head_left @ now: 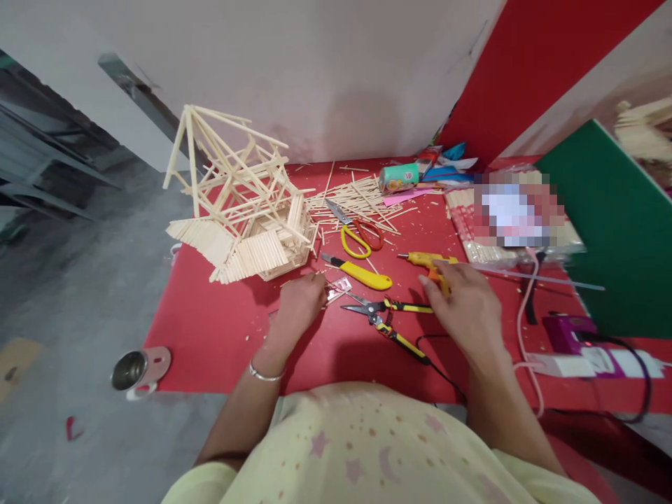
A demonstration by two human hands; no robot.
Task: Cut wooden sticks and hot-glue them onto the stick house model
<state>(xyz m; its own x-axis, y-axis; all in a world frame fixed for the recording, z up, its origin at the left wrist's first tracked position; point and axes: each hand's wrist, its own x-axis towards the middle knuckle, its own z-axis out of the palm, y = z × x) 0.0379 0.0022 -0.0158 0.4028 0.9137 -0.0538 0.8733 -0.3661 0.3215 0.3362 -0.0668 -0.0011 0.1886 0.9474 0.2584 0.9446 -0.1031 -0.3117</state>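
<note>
My right hand has its thumb and fingers around the yellow hot glue gun, which lies on the red table with its nozzle to the left. A clear glue stick reaches out behind that hand. Further left, my left hand is closed, its fingertips pressed together beside a small ruler-like strip; what they pinch is hidden. Between the hands lie black-and-yellow pliers with their handles spread and a yellow utility knife. Beyond the knife are scissors with red and yellow handles.
A stick-built model stands at the table's left. Loose wooden sticks, a green can and packaged sticks lie at the back. A mug sits on the left edge. Cables and a power strip lie right, below a green board.
</note>
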